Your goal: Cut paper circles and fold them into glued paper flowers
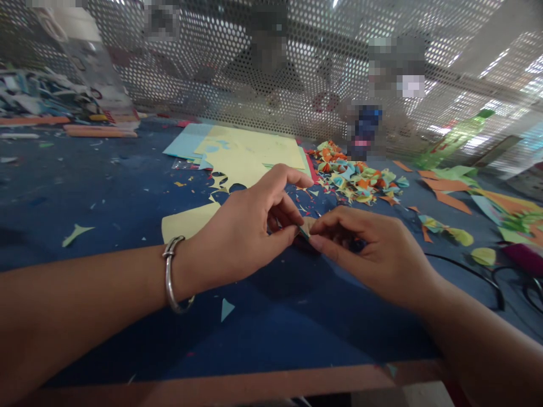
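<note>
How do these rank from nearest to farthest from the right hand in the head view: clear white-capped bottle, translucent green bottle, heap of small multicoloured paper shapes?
From the right hand:
1. Paper heap, just beyond it.
2. Green bottle, farther back, on the right.
3. Clear bottle, at the far left.

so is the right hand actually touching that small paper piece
Touching: the head view shows the small paper piece reaching in between the right hand's thumb and forefinger, with no gap visible at the fingers.
</note>
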Available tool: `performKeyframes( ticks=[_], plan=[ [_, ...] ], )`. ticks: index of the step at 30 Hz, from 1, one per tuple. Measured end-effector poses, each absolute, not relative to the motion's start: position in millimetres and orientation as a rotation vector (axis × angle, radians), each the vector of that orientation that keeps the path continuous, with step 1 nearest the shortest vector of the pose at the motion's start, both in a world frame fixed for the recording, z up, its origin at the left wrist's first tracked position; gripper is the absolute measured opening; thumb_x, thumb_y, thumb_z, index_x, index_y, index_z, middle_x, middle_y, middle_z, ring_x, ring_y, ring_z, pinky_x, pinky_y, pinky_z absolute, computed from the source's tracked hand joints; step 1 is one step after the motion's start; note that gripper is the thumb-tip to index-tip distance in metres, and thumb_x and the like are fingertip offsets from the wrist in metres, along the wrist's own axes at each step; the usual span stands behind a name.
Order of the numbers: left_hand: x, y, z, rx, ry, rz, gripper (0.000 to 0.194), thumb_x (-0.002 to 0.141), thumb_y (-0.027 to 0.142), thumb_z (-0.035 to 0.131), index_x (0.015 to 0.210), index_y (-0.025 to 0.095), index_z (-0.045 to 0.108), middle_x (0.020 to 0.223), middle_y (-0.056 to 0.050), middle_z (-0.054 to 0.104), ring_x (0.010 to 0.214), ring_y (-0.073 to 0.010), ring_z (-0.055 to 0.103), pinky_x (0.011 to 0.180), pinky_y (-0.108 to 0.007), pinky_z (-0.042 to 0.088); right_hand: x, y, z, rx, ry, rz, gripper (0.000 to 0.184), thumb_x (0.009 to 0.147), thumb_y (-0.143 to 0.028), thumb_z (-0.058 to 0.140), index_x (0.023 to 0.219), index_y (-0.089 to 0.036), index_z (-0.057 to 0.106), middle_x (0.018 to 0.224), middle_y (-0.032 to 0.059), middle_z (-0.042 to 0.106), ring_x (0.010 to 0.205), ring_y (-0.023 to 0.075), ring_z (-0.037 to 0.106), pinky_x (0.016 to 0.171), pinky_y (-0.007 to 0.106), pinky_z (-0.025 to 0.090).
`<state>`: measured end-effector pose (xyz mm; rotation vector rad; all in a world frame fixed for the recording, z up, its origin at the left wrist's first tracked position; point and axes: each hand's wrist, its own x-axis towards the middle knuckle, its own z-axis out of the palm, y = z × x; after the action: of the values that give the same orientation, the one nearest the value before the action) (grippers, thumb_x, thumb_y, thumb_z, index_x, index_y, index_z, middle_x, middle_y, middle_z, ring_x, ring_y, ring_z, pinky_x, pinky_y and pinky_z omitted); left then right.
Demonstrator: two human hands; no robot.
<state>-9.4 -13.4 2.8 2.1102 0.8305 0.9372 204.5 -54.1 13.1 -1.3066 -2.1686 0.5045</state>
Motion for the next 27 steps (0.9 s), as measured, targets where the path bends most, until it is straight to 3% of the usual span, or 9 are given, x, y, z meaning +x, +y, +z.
performKeyframes(
  ticks=[15, 27],
  plan=[
    [-7.7, -11.4, -0.4, 1.937, 0.738, 0.844, 0.048, 0.080, 0.012, 0.064, 0.123, 0.023, 0.047, 0.087, 0.000, 0.071, 0.072, -0.0127, 0.068, 0.064, -0.024, 0.053, 205.0, -56.1, 13.4, -1.211, -2.289, 0.231, 0.010, 0.089, -0.013, 0.059, 0.091, -0.018, 0.068, 0.074, -0.0017, 0.066, 0.059, 0.0083, 0.056, 0.059, 0.021, 0.045],
    [-6.0, -7.4, 1.4, 1.723, 0.661, 0.739, 0.042, 0.083, 0.020, 0.071, 0.119, 0.020, 0.050, 0.082, -0.001, 0.071, 0.075, -0.0136, 0.070, 0.069, -0.025, 0.054, 205.3, -55.7, 12.4, -1.259, -2.279, 0.326, 0.010, 0.089, -0.016, 0.059, 0.089, -0.019, 0.069, 0.075, -0.0005, 0.069, 0.061, 0.0099, 0.059, 0.059, 0.022, 0.046]
  ],
)
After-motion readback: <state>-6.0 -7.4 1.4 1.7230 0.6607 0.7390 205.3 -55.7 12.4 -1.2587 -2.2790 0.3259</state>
